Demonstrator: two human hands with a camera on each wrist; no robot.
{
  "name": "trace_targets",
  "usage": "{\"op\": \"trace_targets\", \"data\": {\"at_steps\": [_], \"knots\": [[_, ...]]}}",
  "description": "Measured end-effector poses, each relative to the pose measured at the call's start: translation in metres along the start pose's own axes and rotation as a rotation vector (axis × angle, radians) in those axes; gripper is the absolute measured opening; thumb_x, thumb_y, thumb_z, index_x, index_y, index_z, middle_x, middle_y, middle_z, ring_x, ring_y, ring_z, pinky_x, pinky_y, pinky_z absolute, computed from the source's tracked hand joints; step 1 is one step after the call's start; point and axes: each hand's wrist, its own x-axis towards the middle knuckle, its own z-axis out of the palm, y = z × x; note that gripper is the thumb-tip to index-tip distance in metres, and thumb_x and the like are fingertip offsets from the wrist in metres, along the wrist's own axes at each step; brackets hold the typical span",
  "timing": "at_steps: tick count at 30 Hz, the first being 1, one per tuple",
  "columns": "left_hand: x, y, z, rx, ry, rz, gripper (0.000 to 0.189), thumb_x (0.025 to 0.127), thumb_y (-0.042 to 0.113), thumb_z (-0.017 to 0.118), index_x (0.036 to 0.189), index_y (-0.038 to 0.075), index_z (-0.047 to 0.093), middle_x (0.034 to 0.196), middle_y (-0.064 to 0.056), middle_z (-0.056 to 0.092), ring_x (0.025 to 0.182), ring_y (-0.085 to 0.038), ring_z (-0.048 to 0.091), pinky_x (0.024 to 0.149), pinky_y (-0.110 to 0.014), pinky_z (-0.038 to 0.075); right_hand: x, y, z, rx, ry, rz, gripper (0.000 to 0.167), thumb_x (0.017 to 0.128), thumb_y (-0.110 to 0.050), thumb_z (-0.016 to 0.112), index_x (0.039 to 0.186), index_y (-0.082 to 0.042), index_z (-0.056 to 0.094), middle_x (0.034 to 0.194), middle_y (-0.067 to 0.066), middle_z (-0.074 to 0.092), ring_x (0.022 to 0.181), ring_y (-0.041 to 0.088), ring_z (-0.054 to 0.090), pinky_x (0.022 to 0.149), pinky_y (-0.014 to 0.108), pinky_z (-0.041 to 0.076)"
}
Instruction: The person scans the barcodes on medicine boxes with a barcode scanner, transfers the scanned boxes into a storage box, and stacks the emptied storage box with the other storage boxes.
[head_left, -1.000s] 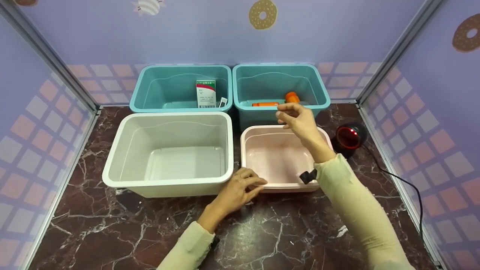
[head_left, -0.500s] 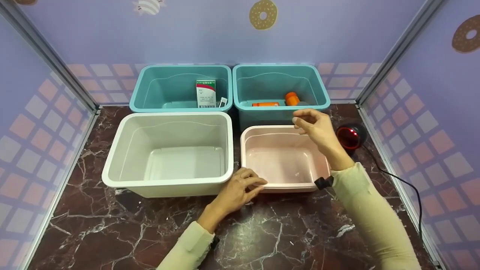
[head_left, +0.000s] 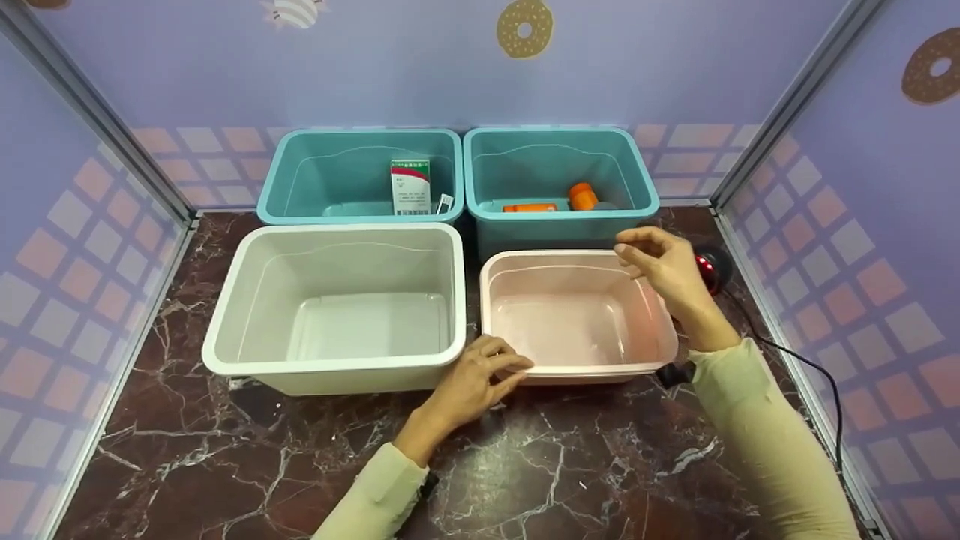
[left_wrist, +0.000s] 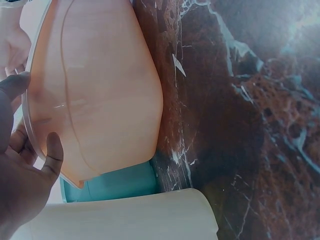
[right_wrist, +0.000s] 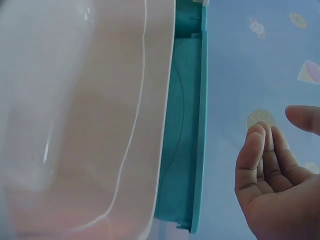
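Observation:
A pink plastic bin point(head_left: 577, 370) stands at the front right, with nothing seen inside it. My left hand point(head_left: 472, 379) holds its near left corner. In the left wrist view the thumb point(left_wrist: 53, 155) lies against the outer wall and a finger reaches over the rim. My right hand point(head_left: 664, 274), fingers loosely curled with nothing between them, hovers over the bin's far right corner. Beside the pink bin, to its left, is a larger white bin point(head_left: 334, 366). In the right wrist view, the right hand point(right_wrist: 277, 185) shows a gap between thumb and fingers.
Behind are two teal bins. The left one point(head_left: 360, 220) holds a white-green medicine box point(head_left: 410, 187) and a smaller item; the right one point(head_left: 555, 216) holds orange items, one a bottle point(head_left: 582, 196). A black device point(head_left: 716, 266) with red lights and a cable stands right.
My right hand has moved right and slightly toward me, from the right teal bin's front rim to the pink bin's far right corner. The left hand has stayed in place.

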Motion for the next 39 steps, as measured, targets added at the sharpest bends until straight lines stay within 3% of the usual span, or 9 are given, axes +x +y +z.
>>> {"op": "trace_targets", "data": {"at_steps": [17,28,36,39], "knots": [[0.0,-0.001,0.001,0.032,0.009,0.022,0.017,0.093,0.026,0.069,0.108,0.02,0.076,0.098,0.003,0.067,0.102,-0.017,0.059,0.099,-0.038,0.047,0.004,0.045,-0.037,-0.05,0.103,0.063,0.021,0.094,-0.014,0.067,0.11,-0.001,0.066,0.081,-0.009,0.07,0.069,0.007,0.065,0.057,0.02,0.053],[0.0,0.001,0.001,0.082,0.03,0.049,0.018,0.091,0.024,0.072,0.108,0.02,0.076,0.1,0.003,0.067,0.104,-0.016,0.059,0.098,-0.036,0.048,0.002,0.071,-0.047,-0.152,0.139,0.134,0.031,0.094,-0.015,0.064,0.119,0.005,0.064,0.076,-0.015,0.065,0.074,0.006,0.062,0.057,0.02,0.051],[-0.002,0.001,0.003,0.092,0.096,0.078,0.017,0.089,0.021,0.075,0.106,0.02,0.077,0.098,0.004,0.067,0.102,-0.016,0.058,0.093,-0.033,0.049,-0.001,0.074,-0.046,-0.141,0.094,0.198,0.038,0.095,-0.011,0.061,0.127,0.009,0.061,0.081,-0.013,0.064,0.067,0.002,0.059,0.056,0.018,0.051],[-0.002,0.001,0.003,0.092,0.106,0.079,0.017,0.088,0.021,0.076,0.105,0.02,0.078,0.098,0.004,0.067,0.102,-0.016,0.058,0.093,-0.032,0.049,0.003,0.086,-0.048,-0.149,0.082,0.208,0.04,0.096,-0.014,0.061,0.13,0.007,0.06,0.084,-0.014,0.064,0.069,0.0,0.061,0.06,0.019,0.054]]}}
